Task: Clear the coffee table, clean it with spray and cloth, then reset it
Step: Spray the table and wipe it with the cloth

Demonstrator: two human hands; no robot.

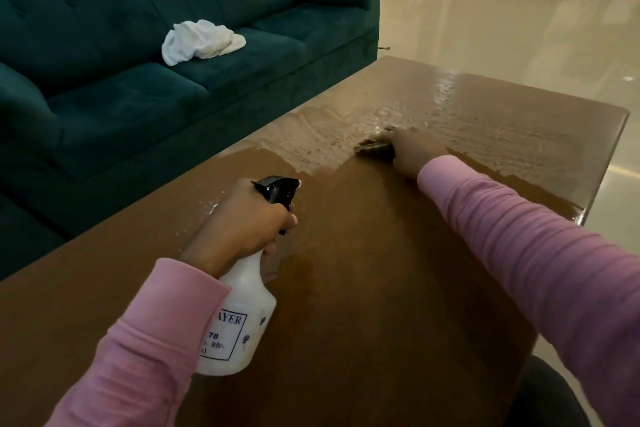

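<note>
Brown wooden bench, cleaning step in progress; nothing stands on the visible top, so clearing appears done and resetting has not begun. The left hand is wrapped round the neck of a white spray bottle with a black trigger head, held over the bench near the edge that faces the sofa, nozzle aimed toward the far end. The right hand presses a small dark cloth flat on the far half of the bench, about midway between its two long edges. The two hands are well apart. A wet film covers the far end from the sofa-side edge across to the far right corner; a few droplets lie by the sofa-side edge beside the bottle. The near half looks mostly dry.

To do this step well, judged from the frame:
- wipe in overlapping passes parallel to a long edge
- carry each pass fully to the edges and corners
- spray the dry near half lightly before wiping it
- keep the bottle lifted off the wet surface

A crumpled white towel lies on the sofa seat.
</note>
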